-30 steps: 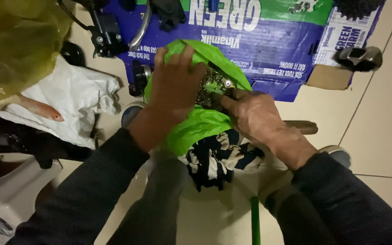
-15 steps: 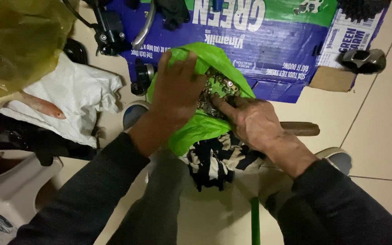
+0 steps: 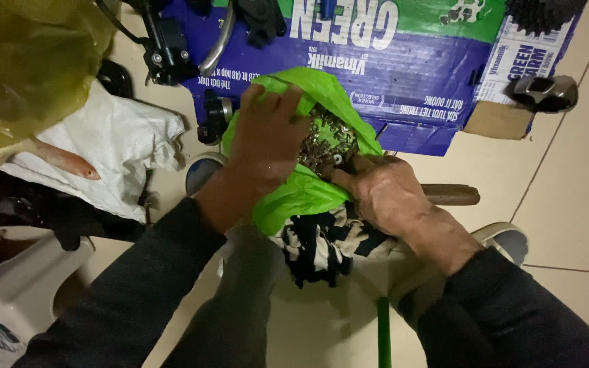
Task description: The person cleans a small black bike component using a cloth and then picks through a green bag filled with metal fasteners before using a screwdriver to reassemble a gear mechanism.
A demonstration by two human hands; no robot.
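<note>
Left hand [image 3: 267, 140] grips the green plastic bag [image 3: 301, 194] at its open rim; right hand [image 3: 380, 191] reaches into the small metal parts [image 3: 325, 140] inside. Flattened cardboard box [image 3: 403, 75] lies beyond on the floor [image 3: 567, 204].

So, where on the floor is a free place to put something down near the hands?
Bare tile floor lies right of the right hand, below the flattened cardboard box. Around the green bag under the left hand it is crowded: dark metal parts, the white sack, a striped cloth.
</note>
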